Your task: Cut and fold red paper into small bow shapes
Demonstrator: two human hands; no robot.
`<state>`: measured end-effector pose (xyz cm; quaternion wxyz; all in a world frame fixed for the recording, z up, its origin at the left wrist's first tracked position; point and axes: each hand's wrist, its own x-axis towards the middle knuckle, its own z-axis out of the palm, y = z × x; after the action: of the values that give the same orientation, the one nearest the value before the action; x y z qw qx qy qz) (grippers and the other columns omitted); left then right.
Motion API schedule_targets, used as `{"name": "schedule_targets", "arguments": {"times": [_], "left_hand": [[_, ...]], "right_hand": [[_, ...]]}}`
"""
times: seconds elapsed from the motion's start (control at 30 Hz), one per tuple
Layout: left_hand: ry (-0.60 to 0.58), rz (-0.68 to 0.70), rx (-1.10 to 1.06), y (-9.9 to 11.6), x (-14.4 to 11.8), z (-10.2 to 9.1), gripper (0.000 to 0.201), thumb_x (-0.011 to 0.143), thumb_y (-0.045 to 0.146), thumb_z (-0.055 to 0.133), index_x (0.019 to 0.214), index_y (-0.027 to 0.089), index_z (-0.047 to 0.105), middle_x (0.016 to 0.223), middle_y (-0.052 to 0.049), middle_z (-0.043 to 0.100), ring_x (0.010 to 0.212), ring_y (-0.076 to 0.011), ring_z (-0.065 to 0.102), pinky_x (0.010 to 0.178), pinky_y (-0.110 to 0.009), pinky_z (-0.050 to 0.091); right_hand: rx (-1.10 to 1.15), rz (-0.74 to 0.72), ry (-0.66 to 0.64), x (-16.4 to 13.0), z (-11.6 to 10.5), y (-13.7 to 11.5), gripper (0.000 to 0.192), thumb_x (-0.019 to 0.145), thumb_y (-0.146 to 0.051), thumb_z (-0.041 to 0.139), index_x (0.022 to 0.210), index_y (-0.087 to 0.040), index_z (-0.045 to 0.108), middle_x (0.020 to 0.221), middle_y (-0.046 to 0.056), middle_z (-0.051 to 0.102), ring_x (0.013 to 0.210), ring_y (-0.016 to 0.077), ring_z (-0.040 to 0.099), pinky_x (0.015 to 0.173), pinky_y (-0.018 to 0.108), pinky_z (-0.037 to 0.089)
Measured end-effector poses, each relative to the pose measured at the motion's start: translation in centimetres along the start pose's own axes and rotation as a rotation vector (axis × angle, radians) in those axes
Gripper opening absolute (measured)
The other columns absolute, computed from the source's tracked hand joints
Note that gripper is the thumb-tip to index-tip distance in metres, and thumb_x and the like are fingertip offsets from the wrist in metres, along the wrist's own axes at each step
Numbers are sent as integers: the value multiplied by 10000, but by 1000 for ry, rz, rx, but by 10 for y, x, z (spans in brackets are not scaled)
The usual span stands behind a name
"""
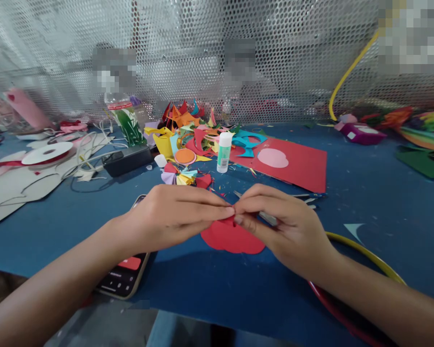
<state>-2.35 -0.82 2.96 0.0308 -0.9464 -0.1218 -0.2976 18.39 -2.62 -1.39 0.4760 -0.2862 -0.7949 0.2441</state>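
Note:
My left hand (177, 214) and my right hand (282, 224) meet fingertip to fingertip over the blue table (383, 212). Both pinch the top edge of a red paper cutout (231, 239) with rounded lobes that lies below them. A phone (125, 277) with a lit screen lies partly under my left wrist. Scissors (275, 219) rest behind my right hand, mostly hidden by it.
A white glue bottle (223, 152) stands beside a red paper sheet (304, 166) with a pink shape on it. A heap of coloured paper scraps (191, 135) lies behind. Ribbon spool (47, 154), black box (128, 160) and plastic bottle (125, 120) at left. Mesh wall behind.

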Motion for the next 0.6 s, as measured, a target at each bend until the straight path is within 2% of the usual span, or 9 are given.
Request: {"name": "schedule_targets", "arguments": {"times": [0.17, 0.3, 0.6], "left_hand": [[10, -47, -95, -1, -1, 1, 160, 812, 82, 566, 938, 142, 644, 908, -43, 713, 828, -82, 662, 759, -131, 540], [-21, -50, -167, -1, -1, -1, 198, 817, 42, 529, 938, 151, 641, 917, -57, 708, 857, -92, 654, 787, -155, 538], [-53, -86, -230, 3, 0, -6, 248, 790, 19, 547, 914, 194, 671, 908, -55, 714, 797, -113, 669, 742, -177, 553]], "right_hand": [[-1, 43, -1, 2, 0, -3, 103, 781, -124, 615, 786, -218, 657, 749, -10, 586, 630, 87, 556, 557, 216, 464], [30, 61, -28, 2, 0, -5, 102, 772, -115, 621, 780, -204, 669, 742, -3, 594, 630, 88, 564, 559, 211, 470], [93, 71, -68, 1, 0, -6, 151, 769, -66, 609, 762, -202, 672, 746, -16, 595, 643, 72, 555, 589, 196, 466]]}}
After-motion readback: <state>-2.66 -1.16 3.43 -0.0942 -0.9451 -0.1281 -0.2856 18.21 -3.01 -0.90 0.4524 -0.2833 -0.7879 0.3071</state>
